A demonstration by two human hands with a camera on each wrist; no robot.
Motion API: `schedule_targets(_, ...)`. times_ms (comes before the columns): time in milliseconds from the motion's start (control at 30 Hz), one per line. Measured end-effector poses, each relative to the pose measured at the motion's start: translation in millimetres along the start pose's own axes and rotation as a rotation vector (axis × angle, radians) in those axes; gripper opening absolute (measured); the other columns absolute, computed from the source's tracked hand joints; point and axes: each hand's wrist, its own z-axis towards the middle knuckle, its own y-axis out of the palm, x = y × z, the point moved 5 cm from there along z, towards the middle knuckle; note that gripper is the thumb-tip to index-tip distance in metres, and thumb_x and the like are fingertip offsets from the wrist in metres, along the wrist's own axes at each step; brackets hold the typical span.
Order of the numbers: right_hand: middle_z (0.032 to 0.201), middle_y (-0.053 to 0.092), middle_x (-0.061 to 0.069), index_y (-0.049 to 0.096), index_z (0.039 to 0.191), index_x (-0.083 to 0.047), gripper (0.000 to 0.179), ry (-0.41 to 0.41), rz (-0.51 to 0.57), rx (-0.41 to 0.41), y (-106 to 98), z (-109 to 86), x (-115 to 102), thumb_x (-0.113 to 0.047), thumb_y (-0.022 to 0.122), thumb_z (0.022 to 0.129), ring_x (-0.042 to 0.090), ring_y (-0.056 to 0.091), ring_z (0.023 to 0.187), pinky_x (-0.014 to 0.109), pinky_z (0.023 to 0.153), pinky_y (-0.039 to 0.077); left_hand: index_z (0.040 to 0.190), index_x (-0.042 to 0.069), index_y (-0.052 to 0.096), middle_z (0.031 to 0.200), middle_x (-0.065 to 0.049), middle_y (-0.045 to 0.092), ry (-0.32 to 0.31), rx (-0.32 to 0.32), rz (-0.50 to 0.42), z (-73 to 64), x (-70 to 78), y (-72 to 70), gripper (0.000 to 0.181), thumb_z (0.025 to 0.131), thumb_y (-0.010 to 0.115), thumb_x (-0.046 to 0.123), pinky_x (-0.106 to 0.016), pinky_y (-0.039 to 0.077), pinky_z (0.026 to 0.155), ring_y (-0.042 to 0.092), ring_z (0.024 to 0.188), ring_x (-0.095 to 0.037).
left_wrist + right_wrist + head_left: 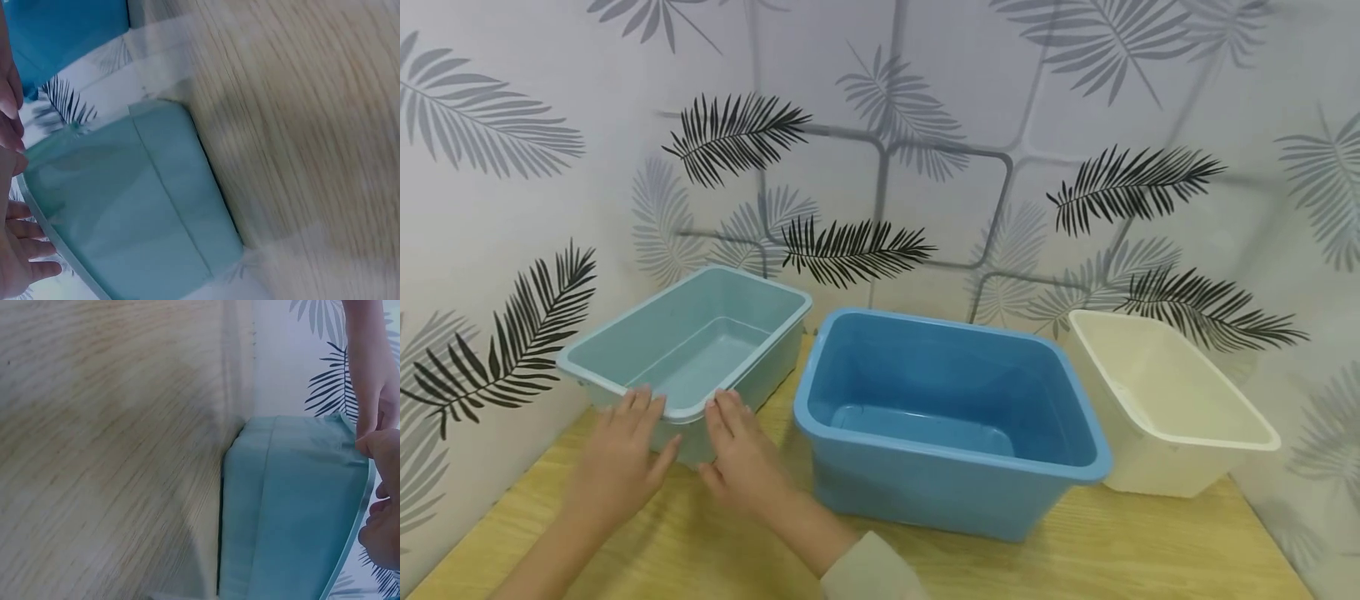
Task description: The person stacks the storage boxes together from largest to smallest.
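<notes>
A pale teal plastic bin (700, 358) stands at the left with its open top facing up. My left hand (621, 462) touches its near rim, fingers laid over the edge and thumb low beside the outer wall. Right of it, at the near corner, my right hand (745, 454) rests extended fingertips on the same rim. In the left wrist view the bin's outer wall (119, 212) fills the middle, with spread fingers (31, 249) past the rim. The right wrist view has both hands close together at the rim, above the bin's side (294, 512).
A larger blue bin (925, 492) stands just right of the teal one. Beyond it, at the far right, is a cream bin (1180, 467). All stand on a wood-grain table (700, 550) against a leaf-patterned wall (925, 217).
</notes>
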Motion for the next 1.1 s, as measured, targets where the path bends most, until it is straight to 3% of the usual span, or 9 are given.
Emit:
schedule_targets(100,0.143,0.038,0.02,0.038,0.137,0.005,0.064,0.016,0.016,-0.014,3,1.2,5,-0.031,0.061,0.089,0.031,0.038,0.134,0.035,0.106,0.039,0.109,-0.014,0.057,0.11,-0.033,0.06,0.068,0.05,0.028,-0.6,12.8,-0.2,0.08,0.098,0.012,0.051,-0.062,0.045,0.082,0.057,0.101,-0.049)
schedule_targets(233,0.145,0.036,0.02,0.036,0.139,0.004,0.064,0.058,0.041,-0.036,6,3.5,14,-0.03,0.06,0.09,0.032,0.035,0.136,0.037,0.108,0.037,0.112,-0.012,0.057,0.112,-0.031,0.06,0.077,0.039,0.049,-1.6,22.7,0.2,0.08,0.098,0.011,0.051,-0.063,0.045,0.082,0.057,0.102,-0.048)
schedule_targets(433,0.147,0.034,0.019,0.034,0.14,0.002,0.065,0.097,0.065,-0.051,8,6.0,22,-0.029,0.061,0.089,0.032,0.033,0.137,0.036,0.109,0.035,0.118,-0.008,0.055,0.116,-0.029,0.059,0.061,0.01,0.057,-4.8,24.0,0.7,0.081,0.097,0.006,0.053,-0.065,0.043,0.084,0.056,0.106,-0.048)
schedule_targets(633,0.148,0.032,0.016,0.033,0.142,-0.002,0.066,0.107,0.029,-0.077,10,8.5,24,-0.031,0.061,0.089,0.029,0.032,0.138,0.034,0.11,0.033,0.12,-0.005,0.055,0.119,-0.027,0.059,0.05,-0.01,0.052,-6.5,23.2,1.1,0.081,0.096,0.005,0.054,-0.065,0.043,0.084,0.055,0.109,-0.046)
schedule_targets(933,0.148,0.033,0.015,0.033,0.141,-0.002,0.067,0.088,0.089,-0.09,10,12.2,24,-0.027,0.064,0.088,0.03,0.032,0.138,0.036,0.109,0.035,0.12,-0.006,0.055,0.12,-0.028,0.058,0.034,-0.017,0.036,-6.2,22.6,1.4,0.083,0.095,0.004,0.055,-0.065,0.043,0.085,0.054,0.111,-0.046)
schedule_targets(1000,0.148,0.035,0.014,0.034,0.141,-0.003,0.067,0.088,0.079,-0.089,10,12.2,24,-0.027,0.065,0.087,0.029,0.033,0.137,0.035,0.109,0.036,0.121,-0.005,0.055,0.121,-0.027,0.058,0.027,-0.024,0.028,-6.8,21.4,1.9,0.081,0.095,0.006,0.056,-0.065,0.042,0.085,0.053,0.111,-0.046)
schedule_targets(1100,0.145,0.039,0.013,0.037,0.139,-0.003,0.067,0.07,0.051,-0.073,9,12.5,24,-0.027,0.068,0.085,0.027,0.036,0.136,0.034,0.107,0.038,0.121,-0.003,0.054,0.123,-0.026,0.057,0.008,-0.052,0.024,-8.1,19.9,2.4,0.068,0.098,0.022,0.052,-0.065,0.041,0.088,0.053,0.113,-0.045)
